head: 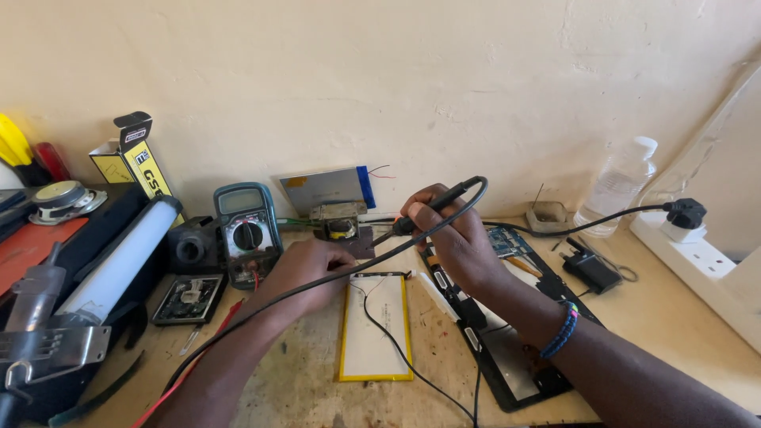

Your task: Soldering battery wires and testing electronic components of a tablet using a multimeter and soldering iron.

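Right now the right hand (453,238) has its grip clenched around a black soldering iron (432,204), tip pointing left toward a small transformer (339,220). Beside it, the left hand (311,265) rests knuckles-up on the surface (674,317), touching the top edge of a flat yellow-rimmed battery pack (377,326); whether its grip holds anything I cannot tell. A multimeter (247,232) stands further left.

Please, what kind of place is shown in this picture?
Probably a small electronics repair bench. The right hand holds a soldering iron over a flat battery pack, with a digital multimeter and an opened tablet casing lying on the worn wooden table.
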